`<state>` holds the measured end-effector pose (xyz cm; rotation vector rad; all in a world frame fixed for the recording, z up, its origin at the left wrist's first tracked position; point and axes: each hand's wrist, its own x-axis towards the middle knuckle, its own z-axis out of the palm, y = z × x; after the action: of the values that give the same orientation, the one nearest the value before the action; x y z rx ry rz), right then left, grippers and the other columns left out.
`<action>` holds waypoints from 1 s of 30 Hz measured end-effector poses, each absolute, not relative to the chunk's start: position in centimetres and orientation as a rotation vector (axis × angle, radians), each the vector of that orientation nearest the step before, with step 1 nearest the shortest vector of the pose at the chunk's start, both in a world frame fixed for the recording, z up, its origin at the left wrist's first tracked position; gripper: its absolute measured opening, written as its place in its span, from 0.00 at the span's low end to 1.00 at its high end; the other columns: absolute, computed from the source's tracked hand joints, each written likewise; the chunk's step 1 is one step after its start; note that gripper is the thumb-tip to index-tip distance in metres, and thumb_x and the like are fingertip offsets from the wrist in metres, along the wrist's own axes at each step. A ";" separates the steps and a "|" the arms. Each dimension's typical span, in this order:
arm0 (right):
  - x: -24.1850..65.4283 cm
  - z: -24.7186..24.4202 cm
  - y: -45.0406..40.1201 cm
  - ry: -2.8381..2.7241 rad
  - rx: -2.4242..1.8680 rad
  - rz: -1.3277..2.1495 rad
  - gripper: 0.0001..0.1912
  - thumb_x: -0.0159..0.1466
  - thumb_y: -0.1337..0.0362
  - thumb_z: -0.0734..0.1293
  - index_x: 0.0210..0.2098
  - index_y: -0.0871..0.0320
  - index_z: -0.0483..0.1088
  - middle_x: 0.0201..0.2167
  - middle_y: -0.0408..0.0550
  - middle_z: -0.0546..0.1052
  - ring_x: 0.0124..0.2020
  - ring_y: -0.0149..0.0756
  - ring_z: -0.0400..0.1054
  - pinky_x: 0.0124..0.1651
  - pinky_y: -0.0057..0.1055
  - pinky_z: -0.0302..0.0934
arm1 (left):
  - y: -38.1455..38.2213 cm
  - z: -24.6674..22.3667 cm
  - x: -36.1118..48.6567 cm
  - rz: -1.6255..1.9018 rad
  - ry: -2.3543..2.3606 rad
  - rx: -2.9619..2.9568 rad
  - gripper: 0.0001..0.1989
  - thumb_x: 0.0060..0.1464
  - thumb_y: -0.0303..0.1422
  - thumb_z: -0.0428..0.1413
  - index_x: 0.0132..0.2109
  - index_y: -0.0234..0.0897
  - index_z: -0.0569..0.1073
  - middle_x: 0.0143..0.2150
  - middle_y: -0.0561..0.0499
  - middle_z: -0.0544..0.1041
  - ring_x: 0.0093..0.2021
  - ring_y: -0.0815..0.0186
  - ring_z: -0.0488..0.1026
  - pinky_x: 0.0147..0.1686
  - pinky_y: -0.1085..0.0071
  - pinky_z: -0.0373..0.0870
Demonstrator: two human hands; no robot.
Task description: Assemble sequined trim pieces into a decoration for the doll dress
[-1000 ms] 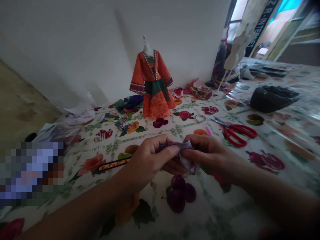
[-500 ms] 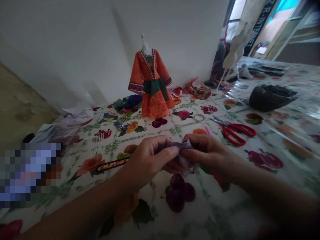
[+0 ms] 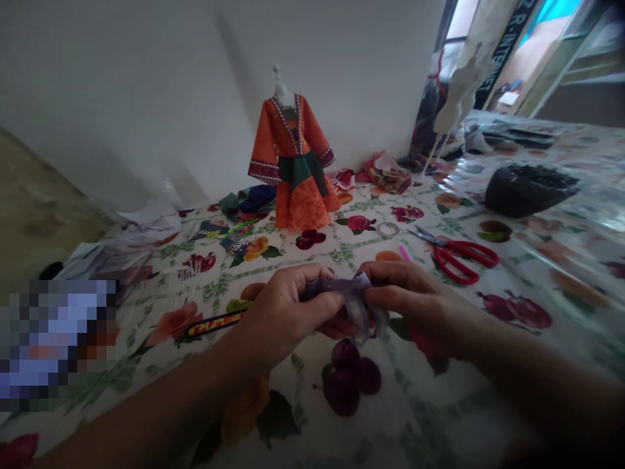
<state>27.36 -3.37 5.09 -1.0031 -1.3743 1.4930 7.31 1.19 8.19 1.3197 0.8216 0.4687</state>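
My left hand (image 3: 288,312) and my right hand (image 3: 415,303) meet just above the table, both pinching one small piece of purple fabric (image 3: 352,294). The fabric is bunched between my fingertips, and a strip of it hangs down between the hands. Beyond the hands, a small white mannequin (image 3: 279,78) stands near the wall wearing an orange dress (image 3: 295,166) with a dark green sash. Part of the fabric is hidden inside my fingers.
Red-handled scissors (image 3: 461,253), a tape ring (image 3: 388,228) and a pink stick (image 3: 405,253) lie on the floral tablecloth (image 3: 439,417) to the right. A patterned ribbon strip (image 3: 212,322) lies left of my hand. Fabric scraps (image 3: 249,198), a black bundle (image 3: 527,189) and a second mannequin (image 3: 461,91) sit farther back.
My hands have drawn slightly apart, spreading the purple fabric between them; more of it shows and a strip hangs lower. Nothing else on the table has moved.
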 end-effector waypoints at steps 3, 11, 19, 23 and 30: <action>27.1 5.2 -3.4 -1.340 -0.950 1.574 0.06 0.65 0.61 0.69 0.33 0.56 0.72 0.28 0.41 0.72 0.29 0.29 0.65 0.32 0.25 0.59 | 1.0 8.1 7.4 0.461 0.812 1.313 0.06 0.57 0.30 0.61 0.39 0.32 0.73 0.33 0.46 0.84 0.31 0.65 0.83 0.32 0.76 0.78; 27.3 5.1 -3.4 -1.352 -1.036 1.558 0.07 0.65 0.61 0.67 0.34 0.58 0.72 0.29 0.42 0.72 0.28 0.29 0.64 0.31 0.26 0.57 | 1.2 7.8 7.3 0.473 0.755 1.282 0.02 0.59 0.28 0.59 0.37 0.33 0.74 0.31 0.51 0.83 0.30 0.69 0.82 0.32 0.79 0.77; 26.9 5.4 -3.3 -1.362 -1.012 1.537 0.04 0.64 0.66 0.68 0.32 0.58 0.71 0.28 0.42 0.71 0.28 0.28 0.63 0.31 0.25 0.57 | 1.5 7.5 7.1 0.477 0.773 1.267 0.05 0.58 0.31 0.59 0.36 0.34 0.72 0.29 0.51 0.83 0.28 0.67 0.82 0.30 0.77 0.78; 26.8 5.2 -3.3 -1.343 -0.970 1.600 0.05 0.66 0.64 0.68 0.33 0.58 0.71 0.28 0.42 0.71 0.28 0.27 0.63 0.31 0.24 0.57 | 1.4 7.4 7.3 0.448 0.794 1.288 0.09 0.55 0.35 0.61 0.36 0.33 0.73 0.28 0.50 0.81 0.27 0.67 0.81 0.28 0.76 0.77; 26.9 5.1 -3.4 -1.363 -0.938 1.621 0.05 0.66 0.65 0.68 0.33 0.58 0.72 0.27 0.40 0.71 0.27 0.26 0.62 0.29 0.23 0.55 | 1.3 7.7 7.4 0.427 0.814 1.311 0.10 0.51 0.34 0.64 0.33 0.33 0.72 0.28 0.51 0.80 0.27 0.68 0.80 0.29 0.76 0.77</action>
<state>26.92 -3.38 5.13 -0.9381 -1.3635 1.6211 7.37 1.32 7.70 1.3106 0.8137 0.4271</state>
